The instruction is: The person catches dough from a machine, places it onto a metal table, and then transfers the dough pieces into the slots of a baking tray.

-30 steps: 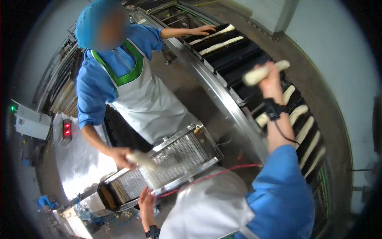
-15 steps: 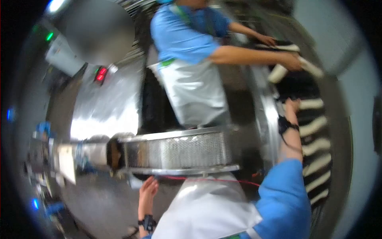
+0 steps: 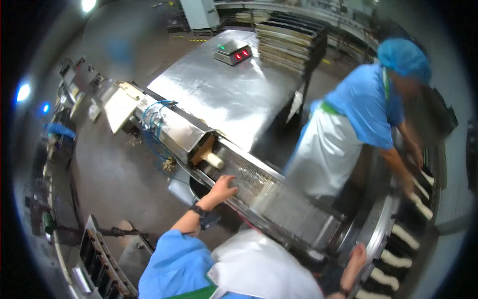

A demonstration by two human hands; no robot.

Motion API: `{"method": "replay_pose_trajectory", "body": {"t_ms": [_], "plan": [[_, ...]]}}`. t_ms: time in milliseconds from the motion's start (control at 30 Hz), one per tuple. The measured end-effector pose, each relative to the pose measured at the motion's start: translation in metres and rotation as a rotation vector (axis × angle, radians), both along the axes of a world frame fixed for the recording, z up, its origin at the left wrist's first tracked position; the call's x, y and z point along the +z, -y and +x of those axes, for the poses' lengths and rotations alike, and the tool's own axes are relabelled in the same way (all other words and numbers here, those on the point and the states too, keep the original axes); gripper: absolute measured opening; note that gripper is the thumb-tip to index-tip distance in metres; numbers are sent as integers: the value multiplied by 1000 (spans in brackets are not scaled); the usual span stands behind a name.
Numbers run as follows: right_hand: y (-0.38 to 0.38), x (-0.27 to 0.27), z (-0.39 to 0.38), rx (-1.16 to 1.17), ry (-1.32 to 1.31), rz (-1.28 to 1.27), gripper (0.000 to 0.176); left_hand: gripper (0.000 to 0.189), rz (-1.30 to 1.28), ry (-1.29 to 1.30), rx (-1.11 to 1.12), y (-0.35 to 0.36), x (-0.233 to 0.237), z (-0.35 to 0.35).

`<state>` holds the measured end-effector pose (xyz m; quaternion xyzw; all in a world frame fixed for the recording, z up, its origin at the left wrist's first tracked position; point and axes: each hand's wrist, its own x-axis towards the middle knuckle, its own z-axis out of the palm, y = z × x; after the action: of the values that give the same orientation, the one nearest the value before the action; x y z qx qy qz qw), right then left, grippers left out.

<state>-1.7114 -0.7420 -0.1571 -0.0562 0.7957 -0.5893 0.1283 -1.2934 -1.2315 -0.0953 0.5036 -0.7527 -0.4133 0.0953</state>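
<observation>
My left hand point(image 3: 221, 192) reaches over the near side rail of the mesh conveyor point(image 3: 298, 217), its fingers apart with nothing in them. Just beyond the fingertips, a pale dough roll point(image 3: 215, 160) pokes out of the metal machine outlet point(image 3: 203, 149) onto the belt. My right hand point(image 3: 356, 256) is low on the right, beside the metal edge of the dark tray point(image 3: 393, 226); its fingers are blurred. Long dough strips point(image 3: 406, 236) lie in rows on that tray. A co-worker's hand point(image 3: 409, 185) is at another dough strip point(image 3: 422, 207) farther up.
Across the conveyor, a co-worker in a blue cap point(image 3: 406, 57) leans over the trays. A steel table point(image 3: 219, 89) carries a scale with red digits point(image 3: 233, 52). Behind it stand stacked trays point(image 3: 289, 42). A slotted metal rack point(image 3: 102, 264) is at lower left.
The view has turned. My left hand has come up over the conveyor near the outlet, where a dough roll now shows. My right hand has drawn back from the dough strips to the tray's edge.
</observation>
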Motion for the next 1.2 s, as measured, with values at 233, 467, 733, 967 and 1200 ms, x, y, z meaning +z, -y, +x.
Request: {"method": "replay_pose_trajectory", "body": {"t_ms": [233, 467, 733, 967, 1200], "plan": [[-46, -63, 107, -207, 333, 57, 24, 61, -742, 256, -178, 71, -3, 10], [-3, 25, 188, -256, 540, 139, 36, 51, -672, 401, -499, 84, -6, 19], [12, -36, 169, -70, 345, 74, 23, 45, -524, 35, -422, 34, 13, 34], [85, 61, 154, 146, 563, -150, 31, 31, -191, -141, -503, -23, 58, -36], [146, 132, 142, 917, 996, -497, 53, 30, 254, -706, -744, -146, 193, -198]]}}
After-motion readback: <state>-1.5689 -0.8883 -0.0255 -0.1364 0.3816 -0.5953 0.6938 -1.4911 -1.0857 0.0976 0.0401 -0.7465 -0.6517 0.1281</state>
